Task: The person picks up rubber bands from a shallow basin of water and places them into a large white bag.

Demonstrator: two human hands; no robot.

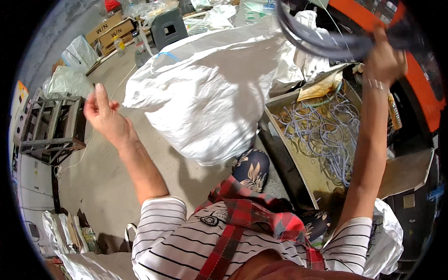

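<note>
My right hand [383,59], raised at the upper right, grips a bundle of dark grey tubing-like loops [322,44], blurred by motion. Off to the left, my left hand [106,115] is held up with its fingers curled and the thumb pressed near them. A tiny dark speck shows at the fingertips, too small to name. Between my arms lies a large white woven sack [205,93], bulging and slumped on the floor. Under my right forearm stands an open metal-sided bin [294,161] with tangled pale lavender strands [326,126] inside.
A dark metal rack [53,123] stands at the left, a grey plastic stool [169,29] and cardboard boxes [112,32] at the back. An orange machine panel [422,93] borders the right side. A thin cord [88,144] runs over the concrete floor [107,182].
</note>
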